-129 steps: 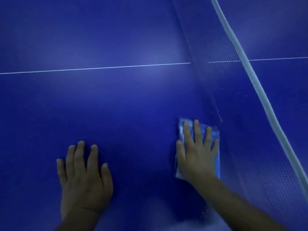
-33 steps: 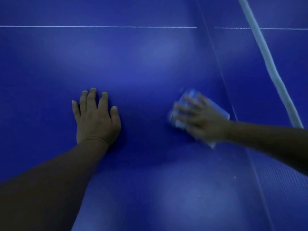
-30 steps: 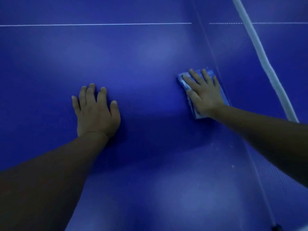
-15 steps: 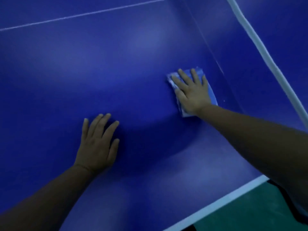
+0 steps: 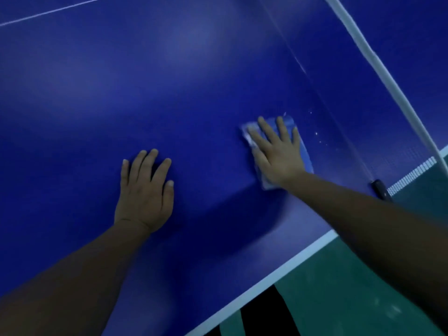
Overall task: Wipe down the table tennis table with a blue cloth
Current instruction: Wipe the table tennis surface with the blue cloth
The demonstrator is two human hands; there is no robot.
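Note:
The dark blue table tennis table (image 5: 169, 81) fills most of the view. A folded light blue cloth (image 5: 304, 151) lies flat on it close to the net, with my right hand (image 5: 276, 154) pressed palm-down on top, fingers spread over it. My left hand (image 5: 145, 190) rests flat on the bare table surface to the left, fingers apart, holding nothing. A few small white specks dot the table just right of the cloth.
The net (image 5: 351, 98) with its white top band (image 5: 378, 66) runs diagonally at the right, ending at a black clamp (image 5: 379, 189). The table's white side edge (image 5: 278, 272) crosses the lower right, with green floor (image 5: 339, 299) beyond it.
The view has swung so the table's side edge and the floor show more. My right hand with the cloth has slid back along the net toward that edge. My left hand stays flat.

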